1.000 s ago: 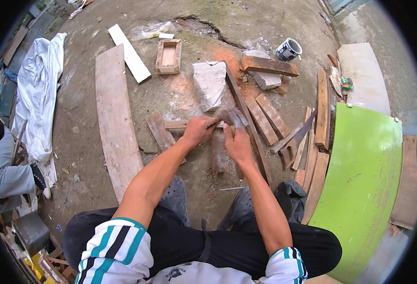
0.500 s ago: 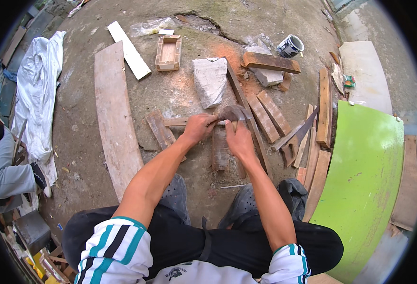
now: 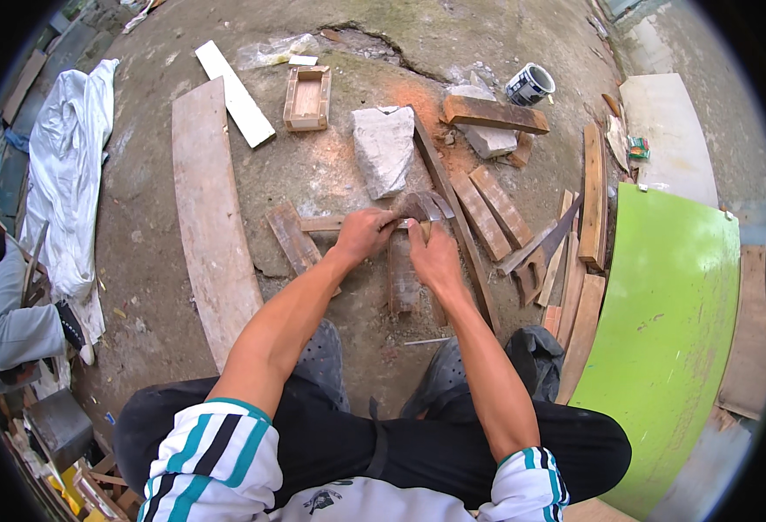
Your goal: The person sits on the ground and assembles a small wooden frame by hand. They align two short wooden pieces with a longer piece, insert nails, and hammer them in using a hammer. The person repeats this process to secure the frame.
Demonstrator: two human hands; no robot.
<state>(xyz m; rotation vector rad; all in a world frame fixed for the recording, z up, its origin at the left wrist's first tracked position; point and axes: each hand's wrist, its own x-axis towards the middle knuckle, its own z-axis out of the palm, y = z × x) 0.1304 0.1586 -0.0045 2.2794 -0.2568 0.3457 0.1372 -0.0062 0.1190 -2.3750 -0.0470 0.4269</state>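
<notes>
A claw hammer [image 3: 424, 206] has its metal head in front of my two hands, the claw toward the right. My right hand [image 3: 436, 256] is closed around its handle, just below the head, thumb on top. Against the left end of the head, my left hand [image 3: 366, 236] pinches its fingers together; what lies between them is too small to make out. Under and between the hands a short wooden plank [image 3: 403, 283] points toward me. A thin wooden strip [image 3: 323, 224] runs out left of my left hand, its end touching another short plank [image 3: 293, 240].
A concrete chunk [image 3: 383, 155] lies ahead, beside a long wooden bar [image 3: 454, 209]. At right are a handsaw [image 3: 535, 269], several wood offcuts and a green panel [image 3: 661, 339]. A small wooden box frame [image 3: 308, 97], a paint can [image 3: 530, 84] and a long board [image 3: 211, 209] lie farther around.
Both hands and the hammer stay almost in place. The whole view has shifted very slightly; nothing has been picked up or let go.
</notes>
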